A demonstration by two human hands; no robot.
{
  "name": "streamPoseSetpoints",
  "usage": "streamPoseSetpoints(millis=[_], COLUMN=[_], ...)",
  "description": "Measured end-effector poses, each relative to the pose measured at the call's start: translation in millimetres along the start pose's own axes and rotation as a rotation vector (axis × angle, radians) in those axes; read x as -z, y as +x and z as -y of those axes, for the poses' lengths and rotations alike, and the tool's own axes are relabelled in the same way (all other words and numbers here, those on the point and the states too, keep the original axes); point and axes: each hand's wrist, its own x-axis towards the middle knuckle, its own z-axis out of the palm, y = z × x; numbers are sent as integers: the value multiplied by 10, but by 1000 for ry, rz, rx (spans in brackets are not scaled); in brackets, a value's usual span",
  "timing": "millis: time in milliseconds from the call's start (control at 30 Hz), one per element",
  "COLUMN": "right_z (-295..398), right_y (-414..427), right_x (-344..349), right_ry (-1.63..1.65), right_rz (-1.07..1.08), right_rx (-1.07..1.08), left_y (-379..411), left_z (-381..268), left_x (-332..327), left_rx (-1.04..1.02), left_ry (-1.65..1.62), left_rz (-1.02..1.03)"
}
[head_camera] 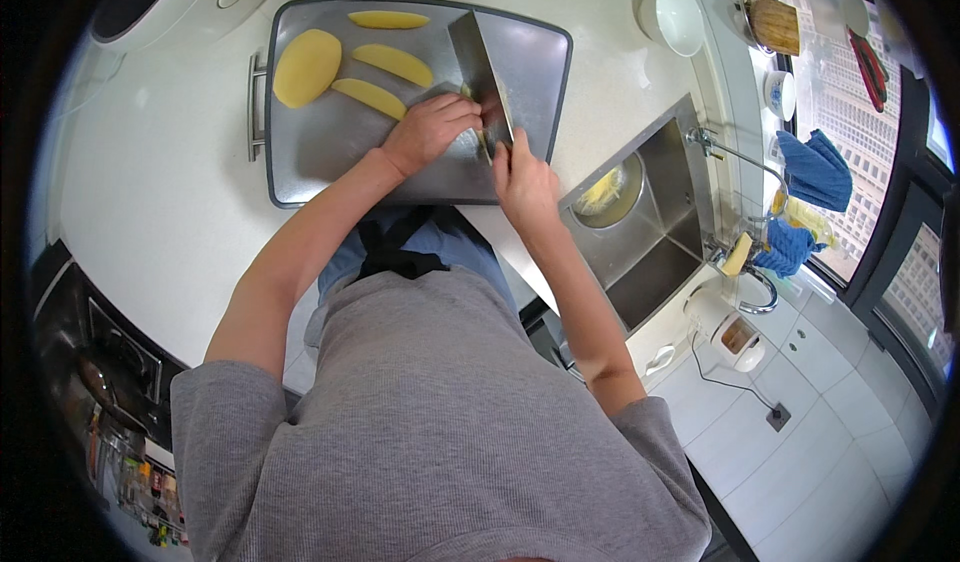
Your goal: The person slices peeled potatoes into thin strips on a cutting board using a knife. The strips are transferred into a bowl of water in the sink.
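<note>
A broad-bladed kitchen cleaver (480, 74) is gripped by its handle in my right hand (528, 187). Its blade stands over a metal cutting board (337, 164) with a dark rim. My left hand (431, 130) rests with curled fingers against the blade's left side, holding down a yellow potato piece (466, 92), mostly hidden by fingers and blade. To the left lie a large peeled potato portion (307, 68) and three potato wedges: the top one (388, 20), the middle one (394, 64) and the lower one (369, 98), close to my left wrist.
Right of the board, a steel sink (660, 262) holds a metal bowl (634, 194) with pale yellow shreds inside. A white bowl (679, 20) stands on the counter (165, 164) at the back right. A white appliance (217, 14) occupies the back left, with a stove (97, 322) at lower left.
</note>
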Motion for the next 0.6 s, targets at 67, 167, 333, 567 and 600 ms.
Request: streamPoseSetpoints(millis=[67,167,333,567,600], right_z=[34,25,-207,-200,-195], right_y=[99,37,-147,-73,-60], right_x=[-102,-143,-139,-88,-75], right_ry=[28,62,50,93,86], right_rz=[-24,-54,-62,-149,-153], right_rx=[-5,16,42,22,13], left_y=[-4,-26,11,7,2], left_z=[-5,-31,-30,-26,-19], left_x=[0,-15,-2,1,-2], left_rx=[11,8,-26,-11,-10], left_ry=[-8,-10,39,-3,1], left_rz=[0,-11,-48,-25,-16])
